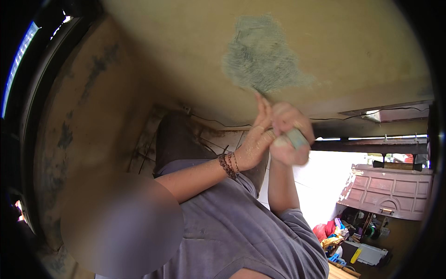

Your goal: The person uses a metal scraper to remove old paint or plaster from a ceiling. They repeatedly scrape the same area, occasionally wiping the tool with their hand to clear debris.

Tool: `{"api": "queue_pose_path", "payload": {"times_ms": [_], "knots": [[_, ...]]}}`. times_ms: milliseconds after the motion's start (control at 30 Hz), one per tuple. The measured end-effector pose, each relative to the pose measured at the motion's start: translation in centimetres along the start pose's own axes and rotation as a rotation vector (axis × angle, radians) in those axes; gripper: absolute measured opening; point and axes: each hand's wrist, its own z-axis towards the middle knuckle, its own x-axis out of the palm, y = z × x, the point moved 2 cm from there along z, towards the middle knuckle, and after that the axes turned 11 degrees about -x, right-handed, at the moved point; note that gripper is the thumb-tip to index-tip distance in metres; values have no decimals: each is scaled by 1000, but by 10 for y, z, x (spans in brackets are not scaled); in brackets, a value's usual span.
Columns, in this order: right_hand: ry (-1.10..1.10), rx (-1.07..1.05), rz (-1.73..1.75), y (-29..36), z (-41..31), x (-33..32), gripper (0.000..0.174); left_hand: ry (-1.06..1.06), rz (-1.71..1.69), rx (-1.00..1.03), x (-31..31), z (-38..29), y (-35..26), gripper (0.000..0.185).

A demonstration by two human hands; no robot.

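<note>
My right hand is closed around a small, pale green flat piece. Motion blur hides what that piece is made of. Against it, with fingers pointing up towards the wall, is my left hand. Pale dust covers its back, and cord bracelets circle its wrist. Nothing can be seen held in it. Just beyond the fingertips, the yellowish wall bears a rough grey-green patch with streaky marks. Where the two hands meet, the contact is partly hidden.
A dark cable runs along the wall's foot, above stained floor tiles. To the left stands a side wall with dark blotches. On the right are a panelled door and a heap of coloured cloths.
</note>
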Motion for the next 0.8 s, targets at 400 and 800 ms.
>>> {"api": "queue_pose_path", "payload": {"times_ms": [400, 800], "knots": [[-12, -34, -36, 1, -3, 7, 51, 0, 54, 46, -1, -1, -20, 65], [10, -178, 18, 3, 13, 29, 50, -106, 173, 193, -21, -2, -14, 72]]}}
